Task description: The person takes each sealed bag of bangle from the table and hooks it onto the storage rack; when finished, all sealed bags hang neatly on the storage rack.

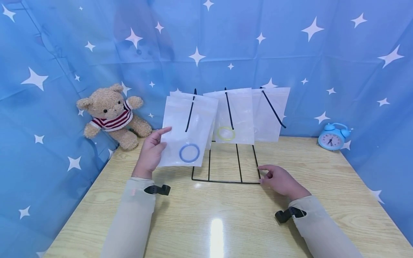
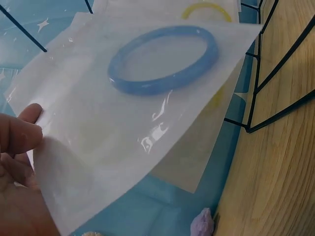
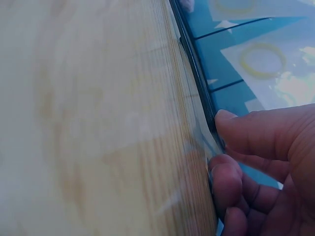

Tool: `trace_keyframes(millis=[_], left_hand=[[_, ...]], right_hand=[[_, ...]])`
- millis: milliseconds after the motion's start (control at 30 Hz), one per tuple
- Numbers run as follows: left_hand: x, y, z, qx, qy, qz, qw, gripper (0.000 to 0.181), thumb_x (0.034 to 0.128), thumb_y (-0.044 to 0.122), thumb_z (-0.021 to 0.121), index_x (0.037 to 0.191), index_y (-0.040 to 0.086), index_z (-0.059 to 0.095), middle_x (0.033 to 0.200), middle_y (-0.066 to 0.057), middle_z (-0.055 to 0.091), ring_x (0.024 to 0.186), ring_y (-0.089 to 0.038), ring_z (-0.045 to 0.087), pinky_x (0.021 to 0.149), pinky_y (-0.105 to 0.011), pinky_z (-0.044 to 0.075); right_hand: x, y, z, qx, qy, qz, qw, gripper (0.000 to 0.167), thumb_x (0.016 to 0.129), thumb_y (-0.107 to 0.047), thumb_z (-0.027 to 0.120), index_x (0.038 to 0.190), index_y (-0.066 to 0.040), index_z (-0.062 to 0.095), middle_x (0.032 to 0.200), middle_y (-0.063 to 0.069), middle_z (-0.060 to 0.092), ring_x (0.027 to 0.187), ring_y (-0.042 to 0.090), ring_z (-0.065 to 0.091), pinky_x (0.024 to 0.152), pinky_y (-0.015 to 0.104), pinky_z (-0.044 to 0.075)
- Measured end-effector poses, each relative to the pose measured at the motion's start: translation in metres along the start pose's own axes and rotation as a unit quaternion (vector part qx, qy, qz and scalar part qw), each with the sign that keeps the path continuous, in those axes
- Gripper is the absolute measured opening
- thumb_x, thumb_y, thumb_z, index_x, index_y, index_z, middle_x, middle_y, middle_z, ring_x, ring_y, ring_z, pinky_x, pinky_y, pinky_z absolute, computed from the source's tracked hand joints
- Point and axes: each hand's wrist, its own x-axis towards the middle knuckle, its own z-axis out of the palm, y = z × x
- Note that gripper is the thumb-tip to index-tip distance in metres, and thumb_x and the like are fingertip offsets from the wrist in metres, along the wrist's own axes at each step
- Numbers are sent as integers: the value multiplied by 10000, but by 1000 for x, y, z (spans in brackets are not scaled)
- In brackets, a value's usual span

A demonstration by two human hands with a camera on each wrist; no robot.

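Observation:
A white zip bag with a blue ring bangle inside hangs on the left hook of a black wire rack. My left hand pinches this bag at its left edge; in the left wrist view the thumb and a finger meet there, and the blue bangle shows through the film. My right hand holds the front right corner of the rack's base between thumb and fingers, also seen in the right wrist view. On the middle hook hangs a bag with a yellow bangle.
Another white bag hangs on the right hook, its contents unclear. Behind the left bag, part of a further bag shows. A teddy bear leans at the back left, and a blue alarm clock stands on the wooden table.

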Motion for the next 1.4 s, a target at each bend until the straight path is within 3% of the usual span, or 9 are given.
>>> trace_keyframes(millis=[200, 300, 400, 500, 567, 633, 1000, 1233, 1400], left_hand=[[0, 2, 4, -128, -213, -149, 9996, 615, 975, -152, 407, 1549, 41, 512, 1565, -155, 519, 1337, -228, 563, 1027, -298, 539], [1, 2, 5, -74, -269, -236, 9993, 618, 993, -122, 411, 1569, 84, 500, 1460, -185, 578, 1128, -256, 639, 888, -280, 582], [2, 1, 6, 6, -356, -227, 9991, 639, 985, -130, 409, 1586, 80, 475, 1553, -146, 523, 1327, -239, 552, 1089, -365, 506], [2, -1, 7, 28, -496, -106, 9987, 669, 966, -161, 403, 1604, 37, 426, 1689, -96, 379, 1578, -215, 253, 1291, -462, 246], [2, -3, 8, -33, -578, -14, 9983, 686, 952, -183, 400, 1612, 4, 391, 1734, -84, 293, 1633, -196, 37, 1327, -473, 70], [2, -4, 9, -218, -697, 32, 9973, 704, 947, -195, 394, 1626, -17, 343, 1749, -101, 242, 1642, -227, 0, 1328, -488, 43], [3, -8, 17, -462, -1184, -22, 9919, 801, 949, -178, 372, 1690, 53, 177, 1784, -58, 63, 1641, -241, 31, 1301, -552, 158], [2, -8, 18, 106, -971, 9, 9952, 770, 966, -142, 438, 1680, 77, 251, 1775, -41, 144, 1643, -256, -20, 1317, -570, 14], [1, -6, 17, 425, -773, -53, 9961, 737, 984, -129, 457, 1667, 111, 317, 1757, -76, 203, 1631, -344, 90, 1306, -602, 102]], right_hand=[[-1, 0, -1, 19, -40, -81, 10000, 554, 1001, -184, 722, 1512, -45, 557, 917, 74, 644, 720, 226, 530, 585, 352, 430], [-1, 0, -1, 29, -37, -72, 10000, 554, 1000, -183, 724, 1511, -45, 558, 916, 75, 646, 727, 227, 535, 593, 353, 432], [-1, -1, -1, 22, -37, -66, 10000, 556, 1000, -185, 726, 1511, -43, 558, 916, 75, 649, 728, 228, 538, 594, 354, 434], [-1, -1, -2, 11, -32, -62, 10000, 558, 1000, -186, 726, 1512, -42, 557, 916, 74, 650, 730, 228, 539, 595, 354, 435], [-1, -1, -2, -15, -26, -67, 10000, 559, 1001, -188, 726, 1513, -41, 556, 918, 73, 649, 736, 226, 540, 602, 352, 435], [-1, 0, -2, -39, -19, -74, 10000, 558, 1002, -191, 726, 1512, -41, 557, 918, 73, 646, 743, 224, 540, 607, 349, 434], [-3, 1, -2, -26, -21, -80, 10000, 554, 1005, -190, 722, 1514, -45, 557, 909, 71, 647, 722, 225, 533, 591, 346, 427], [-6, -1, -3, -4, -15, 0, 10000, 556, 1007, -194, 718, 1519, -54, 554, 918, 75, 642, 724, 231, 530, 594, 352, 424], [-6, -1, -3, -34, -41, -55, 10000, 556, 1014, -195, 712, 1524, -47, 546, 935, 76, 650, 764, 229, 552, 640, 360, 436]])
